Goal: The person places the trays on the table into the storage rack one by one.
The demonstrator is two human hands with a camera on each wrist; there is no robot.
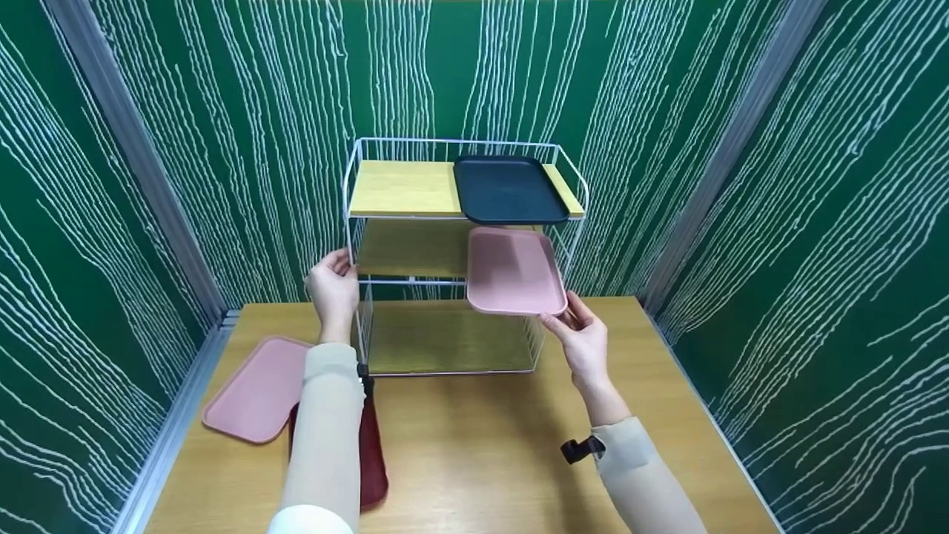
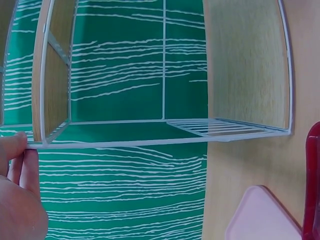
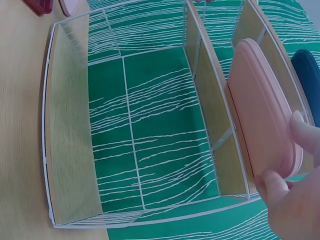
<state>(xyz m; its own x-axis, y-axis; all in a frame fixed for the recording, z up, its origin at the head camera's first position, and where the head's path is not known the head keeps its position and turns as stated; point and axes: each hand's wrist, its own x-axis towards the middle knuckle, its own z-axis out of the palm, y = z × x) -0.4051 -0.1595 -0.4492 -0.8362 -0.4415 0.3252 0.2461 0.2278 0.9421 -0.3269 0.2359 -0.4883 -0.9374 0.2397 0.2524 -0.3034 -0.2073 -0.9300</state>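
while left hand point(image 1: 332, 289) grips rack point(image 1: 411, 248), outstretched right hand point(image 1: 583, 341) pinches a pink tray point(image 1: 514, 271).

The wood-toned counter point(image 1: 474, 460) bears a three-shelf wire rack point(image 1: 415, 252), with a pink tray point(image 1: 256, 389) and a dark red tray point(image 1: 374, 463) lying toward its front left. A dark navy tray point(image 1: 511, 189) lies on the top shelf point(image 1: 404, 189).

The left hand point(image 2: 20, 197) pinches the near left post point(image 2: 150, 143) of a white wire rack point(image 2: 164, 60) just beside the edge of its middle shelf point(image 2: 57, 95). On the wooden table point(image 2: 232, 172), left of the rack, part of a pink tray point(image 2: 260, 220) shows; nearer, a red tray point(image 2: 313, 185) is cut off. On the far side is a green wall point(image 2: 125, 195) with white lines.
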